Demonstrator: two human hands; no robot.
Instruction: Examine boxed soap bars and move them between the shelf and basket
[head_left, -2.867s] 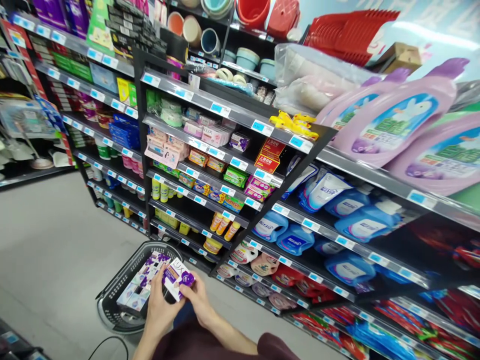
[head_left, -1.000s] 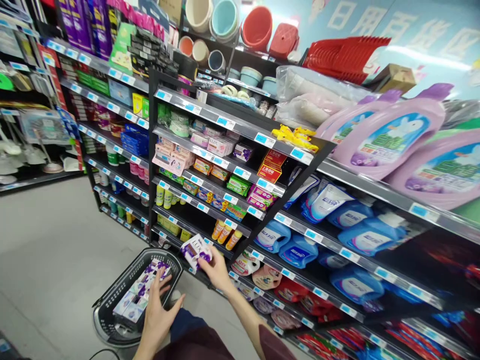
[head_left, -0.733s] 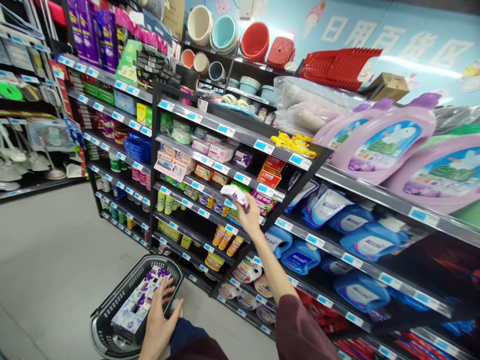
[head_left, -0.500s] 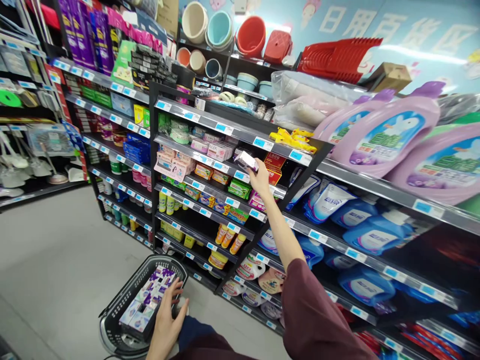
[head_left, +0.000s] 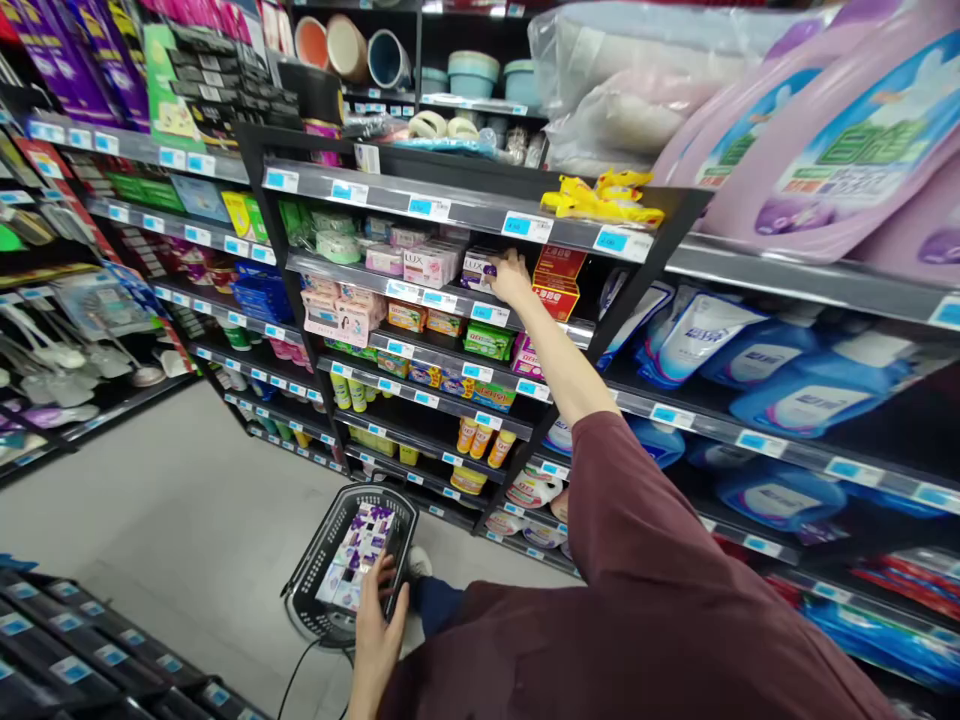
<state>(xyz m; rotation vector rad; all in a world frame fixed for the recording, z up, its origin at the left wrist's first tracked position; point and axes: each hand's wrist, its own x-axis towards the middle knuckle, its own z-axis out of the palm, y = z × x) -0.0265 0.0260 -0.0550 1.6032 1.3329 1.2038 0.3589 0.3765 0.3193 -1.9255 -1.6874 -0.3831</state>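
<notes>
My right hand (head_left: pixel 511 277) reaches onto the second shelf from the top, its fingers closed on a white and purple LUX soap box (head_left: pixel 478 270). The box sits level with the shelf, beside pink LUX soap boxes (head_left: pixel 429 266) on its left. Red and gold boxes (head_left: pixel 557 281) stand just right of my hand. My left hand (head_left: pixel 380 622) is low down, fingers apart and holding nothing, over the near right side of a black shopping basket (head_left: pixel 309 560). Inside the basket lie several purple and white soap boxes (head_left: pixel 365 540) and pale blue ones (head_left: pixel 341 585).
Yellow packets (head_left: pixel 604 200) lie on the top shelf above my right hand. Large lilac detergent bottles (head_left: pixel 840 150) and blue detergent bottles (head_left: pixel 817 390) fill the shelves to the right. A dark shelf rack (head_left: pixel 97 650) stands at the lower left, beside the grey floor (head_left: pixel 202 500).
My right hand has moved the soap box from in front of the shelf back onto it. The view has tilted down and come closer. My left hand stays open by the basket.
</notes>
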